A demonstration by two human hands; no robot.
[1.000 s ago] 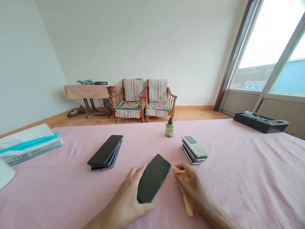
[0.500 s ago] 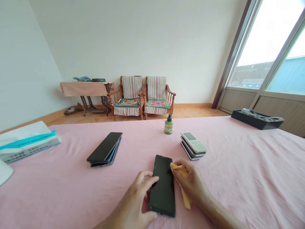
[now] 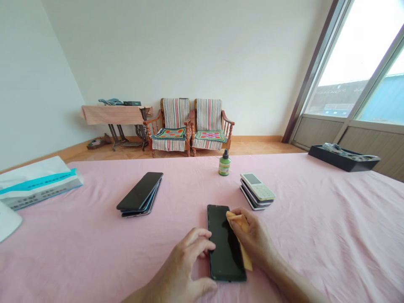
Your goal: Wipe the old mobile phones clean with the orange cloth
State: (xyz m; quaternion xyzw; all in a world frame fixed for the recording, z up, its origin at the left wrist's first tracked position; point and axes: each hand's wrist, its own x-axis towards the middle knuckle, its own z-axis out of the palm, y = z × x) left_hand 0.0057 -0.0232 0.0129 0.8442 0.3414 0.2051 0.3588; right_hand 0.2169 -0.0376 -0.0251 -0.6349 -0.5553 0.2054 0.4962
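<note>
A black smartphone [image 3: 224, 248] lies screen up on the pink cloth in front of me. My left hand [image 3: 186, 261] holds its left side, fingertips over the edge and thumb by the lower left corner. Pinched in my right hand [image 3: 252, 233] is a yellow cloth [image 3: 237, 219], which touches the screen near the upper right edge; part of it hangs down beside the phone. Beyond my left hand is a stack of smartphones [image 3: 140, 192]. A pile of phones [image 3: 258, 187] with a white keypad phone on top stands past my right hand.
A green spray bottle [image 3: 224, 165] stands near the far edge of the pink-covered table [image 3: 299, 252]. At the far right sits a black box [image 3: 344, 158] with clear wrapping in it. A white and blue packet [image 3: 38, 183] lies on the left. Two wooden armchairs [image 3: 208, 120] stand beyond.
The smartphone has turned a little, its lower end shifting right. My left fingers have moved slightly right with it. The yellow cloth remains at the phone's upper right in my right hand.
</note>
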